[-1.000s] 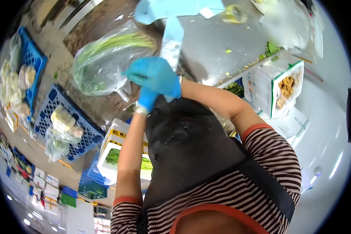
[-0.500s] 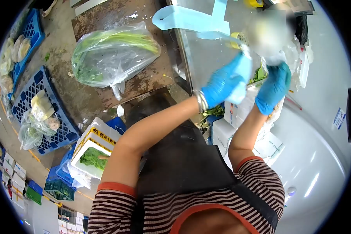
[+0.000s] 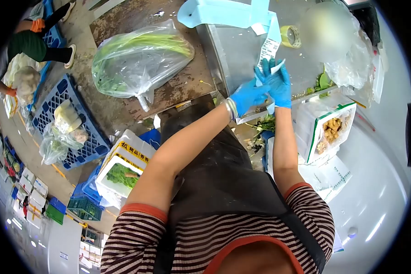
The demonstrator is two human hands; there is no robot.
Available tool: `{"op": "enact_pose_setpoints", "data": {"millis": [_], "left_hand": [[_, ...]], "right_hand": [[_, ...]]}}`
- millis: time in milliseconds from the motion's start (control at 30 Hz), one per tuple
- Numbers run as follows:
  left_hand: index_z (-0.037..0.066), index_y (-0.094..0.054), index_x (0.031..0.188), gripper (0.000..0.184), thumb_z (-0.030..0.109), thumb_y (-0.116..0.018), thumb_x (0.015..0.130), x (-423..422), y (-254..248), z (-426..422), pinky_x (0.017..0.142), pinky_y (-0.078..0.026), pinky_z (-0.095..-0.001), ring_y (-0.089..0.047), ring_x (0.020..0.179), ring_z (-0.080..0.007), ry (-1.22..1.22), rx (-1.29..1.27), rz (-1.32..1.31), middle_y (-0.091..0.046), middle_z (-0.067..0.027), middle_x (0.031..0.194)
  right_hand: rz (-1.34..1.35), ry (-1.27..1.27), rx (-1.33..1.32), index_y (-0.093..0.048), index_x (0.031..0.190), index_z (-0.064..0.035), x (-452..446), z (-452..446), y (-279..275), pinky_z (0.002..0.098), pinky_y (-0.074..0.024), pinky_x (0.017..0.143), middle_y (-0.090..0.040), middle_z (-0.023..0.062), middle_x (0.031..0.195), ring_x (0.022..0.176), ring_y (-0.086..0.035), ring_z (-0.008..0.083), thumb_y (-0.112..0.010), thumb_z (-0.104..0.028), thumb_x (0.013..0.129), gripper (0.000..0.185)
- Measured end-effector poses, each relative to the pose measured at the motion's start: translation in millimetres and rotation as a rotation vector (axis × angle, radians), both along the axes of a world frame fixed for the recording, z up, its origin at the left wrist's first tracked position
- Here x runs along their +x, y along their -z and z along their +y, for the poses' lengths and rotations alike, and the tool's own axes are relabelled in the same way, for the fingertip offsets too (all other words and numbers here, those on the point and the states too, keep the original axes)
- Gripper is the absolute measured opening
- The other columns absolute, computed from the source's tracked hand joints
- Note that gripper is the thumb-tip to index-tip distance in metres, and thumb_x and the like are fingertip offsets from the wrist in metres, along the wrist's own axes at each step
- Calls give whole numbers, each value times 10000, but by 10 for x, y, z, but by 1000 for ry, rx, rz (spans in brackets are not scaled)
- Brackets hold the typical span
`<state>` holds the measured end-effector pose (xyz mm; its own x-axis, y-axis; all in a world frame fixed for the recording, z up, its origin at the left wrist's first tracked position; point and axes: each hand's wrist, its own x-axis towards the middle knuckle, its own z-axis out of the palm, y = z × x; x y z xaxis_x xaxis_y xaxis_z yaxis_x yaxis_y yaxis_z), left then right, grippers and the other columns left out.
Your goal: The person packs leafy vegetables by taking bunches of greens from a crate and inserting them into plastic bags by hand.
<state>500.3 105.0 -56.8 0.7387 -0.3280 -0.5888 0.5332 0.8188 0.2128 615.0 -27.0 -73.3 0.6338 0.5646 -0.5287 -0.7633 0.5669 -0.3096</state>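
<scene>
Both of my hands wear blue gloves and meet over the front edge of the metal table (image 3: 235, 68). My left hand (image 3: 247, 97) has its fingers closed around the lower part of a light-blue label strip (image 3: 272, 34) with printed white labels. Its fingertips reach the palm side of my right hand (image 3: 278, 86). The right hand's fingers point away from me, with a small white label (image 3: 277, 67) at their tips. Part of the strip is hidden behind the hands. A yellow tape roll (image 3: 290, 36) lies beyond them.
On the brown board (image 3: 123, 18) at left lies a clear bag of long green vegetables (image 3: 144, 59). A foam box of ginger (image 3: 332, 130) stands at right. Leafy greens fill another foam box (image 3: 119, 176). Bagged vegetables sit on a blue pallet (image 3: 73, 123). Another person's leg (image 3: 55, 54) shows at upper left.
My right hand has moved left and down from the blurred patch, and both hands have come together at the strip. A person has come into view at upper left.
</scene>
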Motion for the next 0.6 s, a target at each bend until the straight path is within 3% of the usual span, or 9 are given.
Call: {"op": "enact_pose_setpoints", "data": {"millis": [67, 167, 200, 300, 333, 400, 467, 500, 600], "left_hand": [[52, -516, 1324, 520, 262, -696, 884, -296, -249, 245, 900, -492, -310, -607, 1035, -175, -12, 232, 34, -618, -49, 1158], [82, -436, 1419, 691, 296, -740, 837, -812, -622, 919, 934, -481, -315, -583, 1119, -222, 137, 793, -30, -568, -100, 1294], [91, -423, 1427, 737, 333, -749, 812, -1021, -443, 1125, 969, -453, -335, -571, 1145, -257, 91, 1133, -95, -576, -138, 1283], [134, -396, 1444, 852, 391, -786, 731, -1524, 100, 1956, 1067, -356, -458, -555, 1173, -325, 249, 2041, -118, -583, -166, 1277], [151, -425, 1425, 856, 398, -802, 698, -1690, 359, 2155, 1083, -292, -526, -562, 1159, -330, 371, 2234, -36, -595, -153, 1257], [181, -467, 1393, 844, 427, -810, 662, -1978, 813, 2481, 1094, -205, -616, -571, 1140, -330, 775, 2220, 96, -611, -127, 1230], [209, -492, 1367, 816, 473, -795, 657, -2181, 1112, 2732, 1083, -160, -661, -574, 1129, -320, 1245, 1745, 172, -620, -101, 1213], [213, -498, 1359, 794, 475, -787, 668, -2273, 1210, 2738, 1091, -161, -644, -581, 1110, -309, 1183, 1825, 121, -626, -95, 1194], [227, -515, 1341, 714, 455, -762, 711, -2536, 1356, 2610, 1116, -171, -584, -606, 1019, -276, 962, 2052, -4, -642, -84, 1060]], "right_hand": [[-24, 27, 14, -609, 1129, -40, 5, -27, -41, 640, -254, 1102, -604, 127, 1246, 1268, -477, 340, -546, -208, 943, 258], [-282, -191, -83, -606, 1152, -53, 46, -33, -365, 500, -438, 1013, -633, 128, 1181, 1128, -593, 288, -541, -226, 953, 272], [-451, -318, -299, -638, 1102, -34, -7, 227, -697, 370, -516, 884, -652, 120, 1114, 993, -646, 245, -589, -215, 933, 252], [-916, -686, -848, -673, 1034, -33, -338, 1285, -1111, 304, -519, 812, -673, 75, 1006, 908, -657, 193, -637, -204, 910, 214], [-1054, -631, -832, -684, 1013, -49, -513, 1714, -1064, 303, -515, 790, -678, 69, 963, 872, -655, 194, -649, -195, 899, 188], [-1418, -471, -894, -694, 1020, -96, -706, 2520, -670, 307, -516, 764, -685, 73, 921, 826, -655, 214, -654, -173, 884, 161], [-1884, -295, -991, -692, 1067, -140, -671, 3181, 1, 329, -525, 754, -687, 89, 944, 821, -657, 258, -632, -132, 864, 212], [-2125, -224, -1000, -690, 1087, -155, -669, 3451, 343, 345, -531, 750, -687, 94, 966, 826, -658, 282, -618, -103, 848, 255], [-2253, -1013, -1111, -650, 1175, -171, -991, 3840, 1302, 381, -499, 890, -661, 81, 1110, 1019, -631, 299, -580, -79, 834, 360]]}}
